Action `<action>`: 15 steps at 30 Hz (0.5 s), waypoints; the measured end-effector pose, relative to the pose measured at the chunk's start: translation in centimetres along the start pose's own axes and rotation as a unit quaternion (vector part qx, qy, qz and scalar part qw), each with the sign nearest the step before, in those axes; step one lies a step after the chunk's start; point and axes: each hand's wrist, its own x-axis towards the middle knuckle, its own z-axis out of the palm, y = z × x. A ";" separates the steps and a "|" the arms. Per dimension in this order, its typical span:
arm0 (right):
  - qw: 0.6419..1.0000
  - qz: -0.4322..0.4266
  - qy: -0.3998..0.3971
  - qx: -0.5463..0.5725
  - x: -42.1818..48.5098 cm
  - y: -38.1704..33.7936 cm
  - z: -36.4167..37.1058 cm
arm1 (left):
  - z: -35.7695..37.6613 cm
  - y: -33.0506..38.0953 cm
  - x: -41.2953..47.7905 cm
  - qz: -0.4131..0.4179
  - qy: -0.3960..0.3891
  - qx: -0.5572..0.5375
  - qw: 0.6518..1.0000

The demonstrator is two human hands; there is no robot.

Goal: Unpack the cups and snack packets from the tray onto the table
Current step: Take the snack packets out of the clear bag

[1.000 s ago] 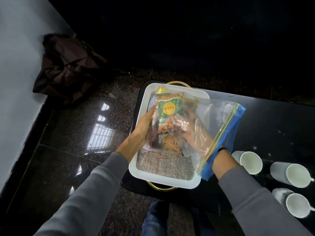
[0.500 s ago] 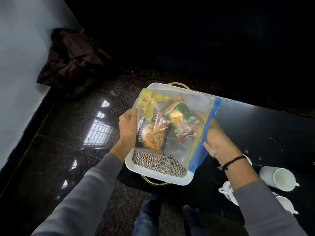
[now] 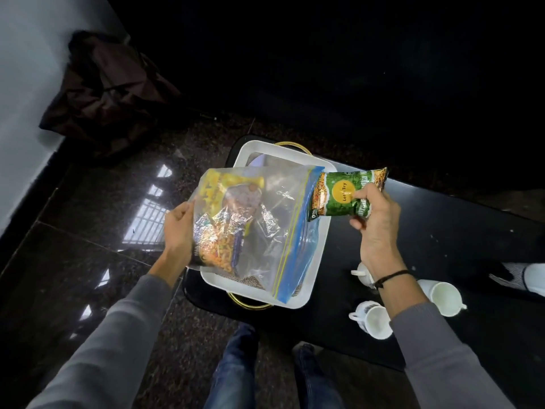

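A white tray (image 3: pixel 315 255) with gold handles stands at the left end of the black table (image 3: pixel 460 231). Over it my left hand (image 3: pixel 178 228) grips the closed end of a clear zip bag (image 3: pixel 274 222) with a blue and yellow seal. Inside the bag lie a yellow packet (image 3: pixel 219 187) and an orange snack packet (image 3: pixel 218 246). My right hand (image 3: pixel 376 228) holds a green snack packet (image 3: pixel 343 193) just outside the bag's mouth, above the tray's right edge. Three white cups lie on the table to the right: one (image 3: pixel 373 318) near the front, one (image 3: pixel 443 296) beside it, one (image 3: pixel 362 273) partly hidden by my wrist.
A woven mat (image 3: pixel 253 281) lines the tray's bottom. A dark bag (image 3: pixel 109 90) sits on the glossy floor by the white wall at the left. My legs in blue jeans (image 3: pixel 236 373) are below the table's front edge. A white object (image 3: pixel 528 276) lies at the right edge.
My right hand has come out of the zip bag with the green packet and moved right. The bag has tilted, its mouth now facing right.
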 end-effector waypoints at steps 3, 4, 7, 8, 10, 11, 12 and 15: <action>1.000 -0.014 -0.013 0.009 0.5 -0.4 0.3 | -0.1 -0.1 0.2 0.001 0.007 0.004 1.000; 1.000 -0.011 -0.020 0.011 0.7 -0.5 0.3 | -0.1 -0.2 0.2 0.004 0.008 0.003 1.000; 0.998 0.021 -0.063 0.024 1.3 -0.5 0.2 | -0.3 -0.2 0.4 0.002 0.010 -0.008 1.000; 0.996 0.033 -0.073 0.032 1.5 -0.4 0.1 | -0.4 -0.3 0.5 0.000 0.012 -0.009 1.000; 0.994 0.052 -0.088 0.043 1.8 -0.4 0.0 | -0.8 -0.3 0.8 -0.002 0.012 -0.004 1.000; 0.992 0.057 -0.096 0.050 1.8 -0.3 0.0 | -0.9 -0.3 0.9 -0.002 0.007 0.002 1.000; 0.991 0.061 -0.102 0.063 1.9 -0.3 -0.1 | -0.9 -0.3 0.9 -0.002 0.001 0.009 1.000; 0.982 0.071 -0.114 0.136 2.0 -0.4 -0.4 | -0.5 -0.1 0.6 0.018 0.002 0.039 0.999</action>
